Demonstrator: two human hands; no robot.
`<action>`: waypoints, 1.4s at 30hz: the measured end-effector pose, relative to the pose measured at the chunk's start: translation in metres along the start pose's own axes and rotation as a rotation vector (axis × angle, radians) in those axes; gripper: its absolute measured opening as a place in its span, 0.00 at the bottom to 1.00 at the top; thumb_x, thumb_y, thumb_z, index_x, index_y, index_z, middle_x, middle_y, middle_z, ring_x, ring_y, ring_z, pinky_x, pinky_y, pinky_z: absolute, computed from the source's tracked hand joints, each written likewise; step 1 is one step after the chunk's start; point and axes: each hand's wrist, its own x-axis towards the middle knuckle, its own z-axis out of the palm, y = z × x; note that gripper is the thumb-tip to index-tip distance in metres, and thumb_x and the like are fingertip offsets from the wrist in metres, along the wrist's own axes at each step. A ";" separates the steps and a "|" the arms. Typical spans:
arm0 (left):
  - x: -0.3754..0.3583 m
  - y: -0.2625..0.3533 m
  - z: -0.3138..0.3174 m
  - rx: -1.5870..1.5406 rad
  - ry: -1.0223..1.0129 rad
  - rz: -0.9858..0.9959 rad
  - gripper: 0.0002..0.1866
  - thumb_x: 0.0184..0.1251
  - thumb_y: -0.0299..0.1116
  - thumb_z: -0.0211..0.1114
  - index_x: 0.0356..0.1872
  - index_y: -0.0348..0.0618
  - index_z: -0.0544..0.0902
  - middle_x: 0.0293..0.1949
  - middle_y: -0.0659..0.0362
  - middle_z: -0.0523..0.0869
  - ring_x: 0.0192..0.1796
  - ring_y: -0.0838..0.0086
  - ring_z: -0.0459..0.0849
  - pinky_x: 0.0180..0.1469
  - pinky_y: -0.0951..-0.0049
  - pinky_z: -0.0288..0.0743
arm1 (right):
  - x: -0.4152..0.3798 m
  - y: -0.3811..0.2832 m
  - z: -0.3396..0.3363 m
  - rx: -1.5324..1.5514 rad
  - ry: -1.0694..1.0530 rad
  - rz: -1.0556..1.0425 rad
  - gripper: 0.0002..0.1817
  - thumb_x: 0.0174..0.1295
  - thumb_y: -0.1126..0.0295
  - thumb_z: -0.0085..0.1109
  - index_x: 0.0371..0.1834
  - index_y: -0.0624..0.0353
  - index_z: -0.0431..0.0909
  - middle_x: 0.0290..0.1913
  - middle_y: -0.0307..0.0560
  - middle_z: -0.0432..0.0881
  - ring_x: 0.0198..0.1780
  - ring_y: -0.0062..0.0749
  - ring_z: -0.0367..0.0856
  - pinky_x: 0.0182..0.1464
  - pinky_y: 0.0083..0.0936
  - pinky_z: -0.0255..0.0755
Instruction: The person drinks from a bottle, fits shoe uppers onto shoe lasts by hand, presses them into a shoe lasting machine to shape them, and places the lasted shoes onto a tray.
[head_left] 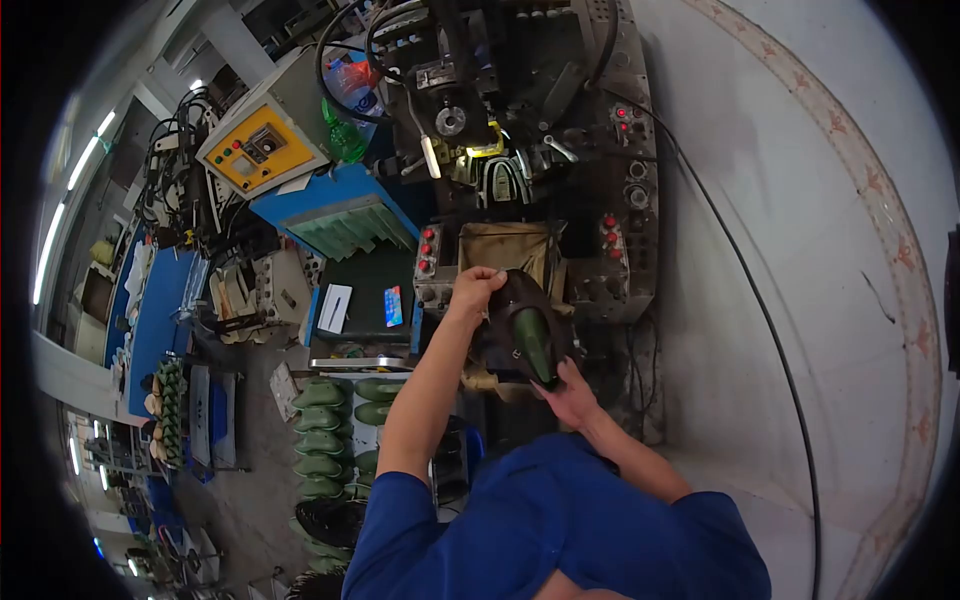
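Observation:
A dark brown shoe upper with a green last inside [532,335] is held in front of my body, below the machine's lit clamp area [493,170]. My left hand [476,292] pinches the upper's dark edge at its top left. At the lower end, my right hand [571,396] grips the green last from below and to the right. The fingers under the piece are partly hidden. Just beyond the piece lies a tan cloth-lined opening [505,246] of the machine.
Red-button panels [426,250] flank the opening. To the left are a dark green bench [365,285] with a phone [393,306], a blue bin [340,215] and a yellow control box [262,146]. Green lasts [318,442] stand in rows at lower left. A black cable [745,255] hangs at right.

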 end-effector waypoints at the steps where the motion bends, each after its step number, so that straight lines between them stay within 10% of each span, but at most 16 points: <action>1: 0.005 -0.002 -0.001 0.058 0.006 0.039 0.06 0.74 0.31 0.78 0.42 0.41 0.89 0.36 0.65 0.90 0.38 0.77 0.84 0.45 0.72 0.79 | -0.001 0.001 -0.006 0.005 0.003 -0.001 0.31 0.82 0.58 0.62 0.83 0.49 0.66 0.80 0.48 0.74 0.82 0.43 0.70 0.86 0.52 0.60; 7: 0.017 0.010 0.000 0.288 -0.006 0.116 0.07 0.70 0.30 0.81 0.38 0.41 0.88 0.33 0.67 0.88 0.35 0.79 0.81 0.41 0.74 0.75 | 0.003 -0.008 -0.022 -0.119 -0.078 0.016 0.40 0.69 0.82 0.67 0.83 0.49 0.63 0.78 0.47 0.74 0.81 0.42 0.72 0.87 0.51 0.58; 9: 0.037 -0.003 -0.005 0.319 -0.017 0.138 0.08 0.70 0.29 0.81 0.37 0.41 0.88 0.33 0.67 0.87 0.34 0.79 0.81 0.41 0.74 0.75 | 0.004 -0.007 -0.029 -0.167 -0.045 0.038 0.30 0.76 0.75 0.66 0.79 0.50 0.69 0.71 0.42 0.80 0.67 0.33 0.82 0.71 0.37 0.74; 15: 0.051 -0.011 -0.009 0.220 -0.040 0.169 0.08 0.71 0.28 0.79 0.37 0.39 0.87 0.32 0.67 0.85 0.34 0.80 0.79 0.41 0.74 0.73 | 0.005 -0.018 -0.024 0.059 0.021 0.173 0.14 0.85 0.52 0.57 0.60 0.46 0.83 0.53 0.33 0.91 0.50 0.23 0.85 0.50 0.27 0.75; 21: 0.051 -0.008 -0.011 0.198 -0.044 0.113 0.10 0.69 0.30 0.81 0.34 0.44 0.86 0.30 0.69 0.84 0.31 0.83 0.75 0.35 0.74 0.69 | 0.012 -0.011 -0.033 -0.008 0.071 0.105 0.11 0.84 0.55 0.60 0.55 0.47 0.87 0.48 0.35 0.92 0.44 0.24 0.86 0.44 0.27 0.73; 34: 0.054 -0.007 -0.012 0.212 -0.075 0.042 0.08 0.73 0.32 0.78 0.38 0.44 0.86 0.30 0.68 0.84 0.27 0.82 0.75 0.30 0.77 0.67 | 0.016 -0.002 -0.039 0.030 0.104 0.088 0.10 0.82 0.55 0.64 0.51 0.46 0.85 0.44 0.31 0.92 0.42 0.21 0.88 0.44 0.24 0.74; 42: -0.031 0.051 0.000 0.146 -0.093 0.281 0.07 0.71 0.26 0.78 0.36 0.40 0.86 0.30 0.68 0.85 0.30 0.84 0.76 0.34 0.77 0.70 | 0.016 -0.018 -0.029 -0.044 -0.061 0.129 0.18 0.77 0.56 0.67 0.61 0.50 0.76 0.63 0.41 0.84 0.65 0.36 0.83 0.65 0.37 0.77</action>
